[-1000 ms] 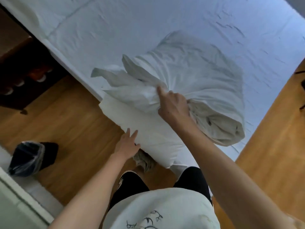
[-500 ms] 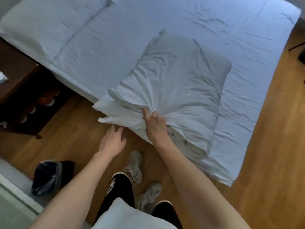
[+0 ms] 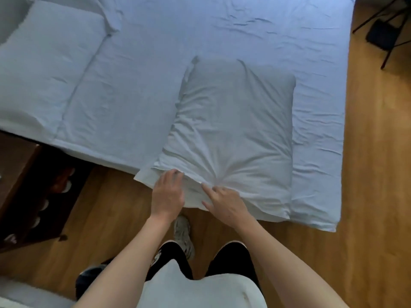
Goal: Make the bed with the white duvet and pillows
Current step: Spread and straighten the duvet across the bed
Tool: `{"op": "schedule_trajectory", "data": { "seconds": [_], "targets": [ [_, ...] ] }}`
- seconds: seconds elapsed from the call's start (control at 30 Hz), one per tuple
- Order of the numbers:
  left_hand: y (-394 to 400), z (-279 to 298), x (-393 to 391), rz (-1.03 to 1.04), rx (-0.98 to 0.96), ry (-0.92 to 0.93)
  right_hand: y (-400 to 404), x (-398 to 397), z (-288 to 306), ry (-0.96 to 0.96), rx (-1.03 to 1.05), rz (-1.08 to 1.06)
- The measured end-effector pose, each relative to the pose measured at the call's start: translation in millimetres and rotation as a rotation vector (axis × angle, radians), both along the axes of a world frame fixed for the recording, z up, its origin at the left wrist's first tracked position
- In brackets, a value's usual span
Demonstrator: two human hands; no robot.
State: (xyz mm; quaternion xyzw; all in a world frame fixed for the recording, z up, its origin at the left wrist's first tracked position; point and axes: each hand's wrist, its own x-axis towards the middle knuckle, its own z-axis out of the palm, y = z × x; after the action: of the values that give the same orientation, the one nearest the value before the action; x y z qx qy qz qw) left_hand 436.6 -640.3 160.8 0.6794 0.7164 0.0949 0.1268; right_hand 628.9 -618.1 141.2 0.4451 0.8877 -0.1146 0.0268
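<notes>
Head view: a plump, square white pillow lay creased on the bed, its wrinkled sheet pale; the near end overhung the mattress edge above the wooden floor. The left hand lay flat with fingers relaxed on the pillowcase's loose flap. The right hand pressed the puckered fabric beside it, fingers spread. A second pillow sat far left.

A square white fabric pillow lies flat on the bed with the white wrinkled sheet, its near edge hanging a little over the side of the bed above the brown wooden floor. The left hand rests with relaxed fingers on the loose open end of the pillowcase, and the right hand presses straight fingers on the gathered cloth just beside it. A second white pillow lies at the far left of the bed.
</notes>
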Motion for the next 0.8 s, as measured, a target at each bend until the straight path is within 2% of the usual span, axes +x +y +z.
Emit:
{"op": "schedule_trajectory", "data": {
  "seconds": [0.07, 0.17, 0.23, 0.33, 0.5, 0.57, 0.7, 0.8],
  "targets": [
    [27, 11, 5, -0.056, 0.089, -0.033, 18, 15, 8, 0.098, 0.216, -0.005],
    [73, 19, 24, -0.126, 0.083, -0.035, 65, 32, 24, 0.173, 0.335, -0.257],
    [102, 17, 37, -0.143, 0.034, -0.022, 101, 41, 29, 0.167, 0.286, -0.458],
    [142, 7, 54, -0.118, -0.032, -0.017, 147, 53, 21, 0.113, 0.202, -0.625],
    [207, -12, 73, -0.099, -0.056, 0.038, 216, 71, 4, 0.01, 0.01, -0.694],
    [235, -20, 80, -0.062, -0.051, 0.044, 244, 76, -1, 0.013, -0.004, -0.704],
    [277, -45, 86, 0.098, -0.137, 0.03, 286, 83, -22, 0.008, -0.09, -0.776],
    [268, -73, 75, 0.211, -0.195, 0.033, 276, 80, -58, 0.043, -0.08, -0.896]
  ]
}}
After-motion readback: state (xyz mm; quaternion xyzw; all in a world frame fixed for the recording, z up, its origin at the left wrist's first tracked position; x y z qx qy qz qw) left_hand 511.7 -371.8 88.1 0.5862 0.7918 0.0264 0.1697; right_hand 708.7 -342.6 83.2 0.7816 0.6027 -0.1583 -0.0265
